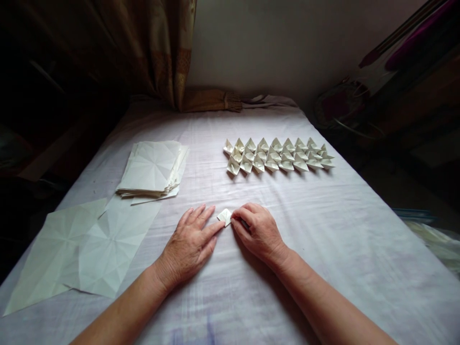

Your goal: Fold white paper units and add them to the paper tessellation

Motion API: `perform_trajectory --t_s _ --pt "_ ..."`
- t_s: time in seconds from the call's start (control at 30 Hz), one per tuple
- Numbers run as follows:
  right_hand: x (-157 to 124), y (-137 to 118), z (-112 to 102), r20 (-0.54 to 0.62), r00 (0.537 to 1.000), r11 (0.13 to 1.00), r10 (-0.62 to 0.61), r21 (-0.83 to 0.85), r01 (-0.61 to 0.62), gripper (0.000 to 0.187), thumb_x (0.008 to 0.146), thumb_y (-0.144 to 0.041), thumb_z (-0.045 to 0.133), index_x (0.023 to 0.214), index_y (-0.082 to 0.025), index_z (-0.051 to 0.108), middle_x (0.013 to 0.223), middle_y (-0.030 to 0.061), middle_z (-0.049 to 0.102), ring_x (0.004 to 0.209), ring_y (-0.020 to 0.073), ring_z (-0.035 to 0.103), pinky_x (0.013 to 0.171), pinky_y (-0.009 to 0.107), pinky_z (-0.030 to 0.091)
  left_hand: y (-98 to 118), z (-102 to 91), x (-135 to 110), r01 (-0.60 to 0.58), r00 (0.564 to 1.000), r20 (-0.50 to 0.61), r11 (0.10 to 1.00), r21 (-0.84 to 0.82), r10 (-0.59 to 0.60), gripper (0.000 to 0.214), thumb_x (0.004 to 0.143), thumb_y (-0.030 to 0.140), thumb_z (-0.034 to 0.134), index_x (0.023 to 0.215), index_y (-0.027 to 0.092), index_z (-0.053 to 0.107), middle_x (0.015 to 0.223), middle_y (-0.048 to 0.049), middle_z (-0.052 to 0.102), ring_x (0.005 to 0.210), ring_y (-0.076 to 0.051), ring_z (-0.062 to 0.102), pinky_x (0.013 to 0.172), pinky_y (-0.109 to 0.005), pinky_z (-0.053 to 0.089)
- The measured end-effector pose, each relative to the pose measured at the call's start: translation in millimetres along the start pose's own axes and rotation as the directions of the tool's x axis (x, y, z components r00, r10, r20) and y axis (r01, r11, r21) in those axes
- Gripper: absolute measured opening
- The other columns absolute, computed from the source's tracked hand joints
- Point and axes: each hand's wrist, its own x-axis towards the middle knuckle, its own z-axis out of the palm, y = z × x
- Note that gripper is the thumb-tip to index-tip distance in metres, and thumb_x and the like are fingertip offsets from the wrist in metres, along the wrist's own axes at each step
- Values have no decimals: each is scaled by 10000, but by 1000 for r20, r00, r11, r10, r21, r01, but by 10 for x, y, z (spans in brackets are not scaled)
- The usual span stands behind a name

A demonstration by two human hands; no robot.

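Note:
A small folded white paper square (225, 216) lies on the cloth between my hands, turned so a corner points away from me. My left hand (192, 238) rests flat with its fingers spread, one fingertip touching the near left edge of the paper. At the paper's right corner, my right hand (259, 232) is closed in a pinch, thumb and forefinger meeting on it. Beyond my hands stand several folded paper boats (275, 157) in close rows, their points up.
A stack of creased paper sheets (151, 167) lies to the left. Nearer me, loose creased sheets (108, 244) overlap on the pale bedsheet (345, 258). A patterned curtain (172, 52) hangs down to the far edge, beside a wall (258, 48).

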Motion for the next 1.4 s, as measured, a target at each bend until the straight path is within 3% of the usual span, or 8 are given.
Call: perform_trajectory --t_s 0.3,0.77,1.07,1.4 --pt "10 -125 5 -19 997 995 74 -73 -75 89 823 -263 626 758 -204 612 790 31 628 792 194 553 744 315 350 35 -11 -6 -48 998 -26 999 9 49 439 908 185 487 1333 260 569 1371 -62 590 1299 -264 492 1141 -517 275" --pt "47 -144 -3 7 995 992 99 -79 -99 69 811 -251 607 761 -205 596 781 27 620 774 190 547 719 313 319 34 -90 57 -116 991 -56 991 67 120 419 884 167 498 1282 237 611 1303 -58 640 1228 -278 545 1120 -509 300" --pt "72 -184 12 1 991 984 137 -119 -136 66 793 -231 620 741 -202 591 772 20 611 779 189 542 725 318 312 -4 -30 32 -159 986 -47 985 71 162 413 906 172 477 1302 191 589 1349 -66 608 1234 -275 539 1116 -476 305" --pt "43 -165 19 -1 993 988 120 -97 -120 77 794 -254 613 752 -196 586 784 26 604 777 190 533 730 314 312 7 -23 42 -146 980 -127 986 75 155 371 916 179 464 1253 157 617 1298 -66 645 1190 -266 559 1092 -471 327"
